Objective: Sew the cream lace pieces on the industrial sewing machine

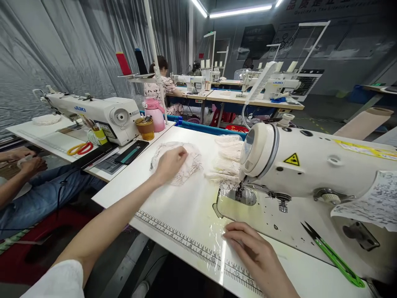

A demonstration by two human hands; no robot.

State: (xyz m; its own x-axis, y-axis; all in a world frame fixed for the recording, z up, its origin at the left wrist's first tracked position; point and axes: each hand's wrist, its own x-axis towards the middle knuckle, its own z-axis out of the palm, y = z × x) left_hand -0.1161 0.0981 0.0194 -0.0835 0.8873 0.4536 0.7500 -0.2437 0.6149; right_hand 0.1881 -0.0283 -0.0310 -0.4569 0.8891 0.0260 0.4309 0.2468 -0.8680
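My left hand (170, 163) is over a loose pile of pale pink, sheer lace pieces (187, 169) with dark thread ends along the edges. Its fingers are curled closed; whatever they pinch is hidden. At the table's front edge, my right hand (256, 252) rests beside the printed ruler strip (186, 242). Its fingers reach forward, loosely bent, and nothing shows in them. A white sewing machine (310, 161) stands on the right. Gathered cream lace strips (228, 157) lie bunched behind and left of its needle area, touching neither hand.
Green thread snips (335, 256) lie on the machine bed at right. Left are a phone (132, 152), a brown-lidded cup (144, 128), a pink jug (155, 114), orange-and-red scissors (80, 148) and a second sewing machine (93, 114). A co-worker's hands (31, 163) show at far left.
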